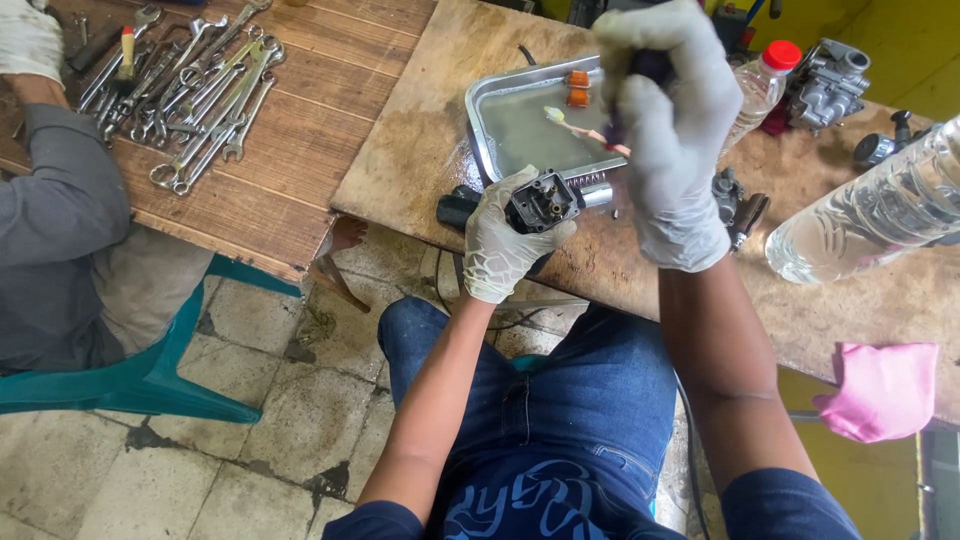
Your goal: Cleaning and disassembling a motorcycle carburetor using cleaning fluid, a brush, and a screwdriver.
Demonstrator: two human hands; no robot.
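One small dark carburettor body [543,201] is gripped in the gloved left hand [505,245], just before one metal tray [487,118]. One toothbrush [585,131] is clasped in the gloved right hand [668,140] above the tray. Two clear bottles are set right of the tray on the table [420,150].

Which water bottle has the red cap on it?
The small bottle standing behind the right hand has the red cap. The big bottle lies tilted at the right edge, its cap out of view.

Both hands wear pale gloves (forearms bare). The left hand [505,240] is curled shut, palm upward, just off the desk's near edge. The right hand [668,130] is raised higher above the desk, fingers clenched.
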